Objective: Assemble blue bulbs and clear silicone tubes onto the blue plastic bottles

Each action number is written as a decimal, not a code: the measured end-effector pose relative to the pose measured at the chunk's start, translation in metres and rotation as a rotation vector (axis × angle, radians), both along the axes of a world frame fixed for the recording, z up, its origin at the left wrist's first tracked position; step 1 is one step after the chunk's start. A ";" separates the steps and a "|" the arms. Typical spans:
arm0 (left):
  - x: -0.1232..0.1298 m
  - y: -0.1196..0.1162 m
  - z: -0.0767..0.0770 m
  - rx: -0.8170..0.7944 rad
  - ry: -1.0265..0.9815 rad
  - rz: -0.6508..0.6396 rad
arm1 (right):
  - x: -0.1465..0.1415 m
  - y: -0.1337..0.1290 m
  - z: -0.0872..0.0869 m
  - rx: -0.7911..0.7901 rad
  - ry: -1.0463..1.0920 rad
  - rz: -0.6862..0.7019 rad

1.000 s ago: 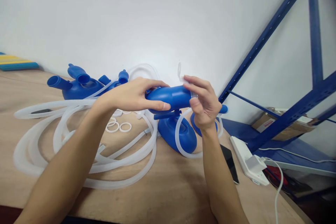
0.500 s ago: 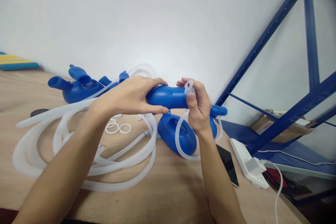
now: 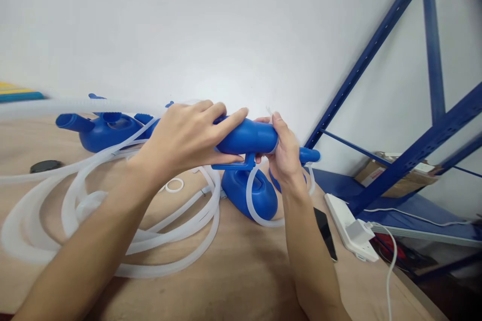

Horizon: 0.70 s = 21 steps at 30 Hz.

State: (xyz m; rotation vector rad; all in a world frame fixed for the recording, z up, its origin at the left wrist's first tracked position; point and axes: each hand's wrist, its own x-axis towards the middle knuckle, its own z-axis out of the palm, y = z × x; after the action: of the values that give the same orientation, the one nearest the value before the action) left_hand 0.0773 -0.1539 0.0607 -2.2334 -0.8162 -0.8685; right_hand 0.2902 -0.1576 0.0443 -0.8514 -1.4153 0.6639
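My left hand (image 3: 188, 135) grips a blue plastic vessel (image 3: 248, 136) held up above the wooden table (image 3: 241, 271). My right hand (image 3: 284, 153) is closed at the vessel's right end, its fingers pinching a small translucent ring (image 3: 271, 115) against the spout. Below the held vessel another blue vessel (image 3: 248, 191) lies on the table with a thin clear tube (image 3: 253, 210) looped around it. A coil of white translucent hose (image 3: 113, 230) lies left of it, under my left forearm.
More blue vessels (image 3: 101, 130) lie at the back left. A white ring (image 3: 174, 185), a black cap (image 3: 45, 166), a phone (image 3: 326, 233) and a white power strip (image 3: 350, 233) rest on the table. A blue metal rack (image 3: 414, 155) stands at the right.
My right hand brought the translucent ring down from above the vessel onto its right end. My left hand shifted its grip, and the view moved a little to the right.
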 end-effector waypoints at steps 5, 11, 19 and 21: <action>0.003 0.009 -0.003 -0.054 -0.120 -0.041 | -0.008 -0.007 -0.010 0.322 -0.118 -0.193; 0.012 0.012 0.001 -0.770 -0.295 -0.387 | 0.010 -0.003 -0.017 0.753 -0.366 -0.325; 0.021 0.019 -0.007 -1.353 -0.386 -0.506 | 0.029 0.016 -0.016 0.668 -0.408 -0.220; 0.020 0.018 -0.007 -1.073 -0.409 -0.438 | 0.025 0.015 -0.011 0.619 -0.364 -0.266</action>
State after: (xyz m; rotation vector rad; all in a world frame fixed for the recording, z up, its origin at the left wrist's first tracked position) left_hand 0.0973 -0.1357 0.0541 -3.3125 -1.1875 -1.3258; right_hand 0.3156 -0.1427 0.0330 -0.6578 -1.6624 -0.1501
